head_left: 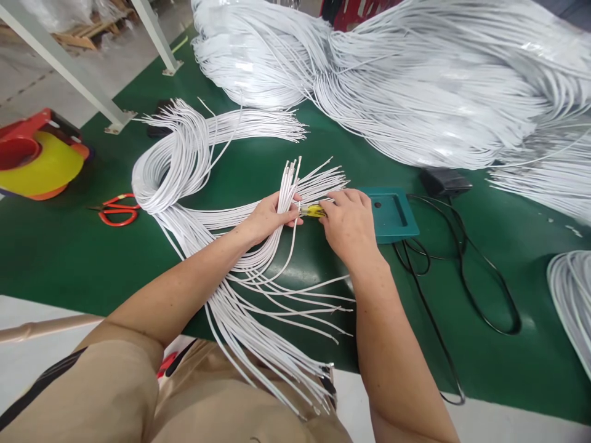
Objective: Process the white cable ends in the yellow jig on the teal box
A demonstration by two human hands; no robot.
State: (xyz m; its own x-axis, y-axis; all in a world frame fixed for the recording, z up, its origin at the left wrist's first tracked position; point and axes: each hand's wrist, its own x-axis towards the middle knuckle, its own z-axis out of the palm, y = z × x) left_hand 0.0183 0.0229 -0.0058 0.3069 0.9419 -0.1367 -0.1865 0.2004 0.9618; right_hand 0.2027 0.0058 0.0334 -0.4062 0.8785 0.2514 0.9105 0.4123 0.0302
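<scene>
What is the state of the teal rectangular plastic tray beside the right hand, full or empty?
Empty: the teal rectangular plastic tray shows a bare recess with only one small dark spot.

— Where is there free room?
— Lower left of the frame: the green table lies bare from the red scissors down to its near edge. There is also a narrow bare strip in the upper middle, between the fanned wire bundle and the big white heap.
— And on the right?
— The teal tray sits just beside the right hand. A black box is behind it, and black cords loop across the middle right. Bare green shows lower right, up to the white coil.
— Between the hands?
— Closed: the left hand grips wires, and a yellow tool fills the gap.
</scene>
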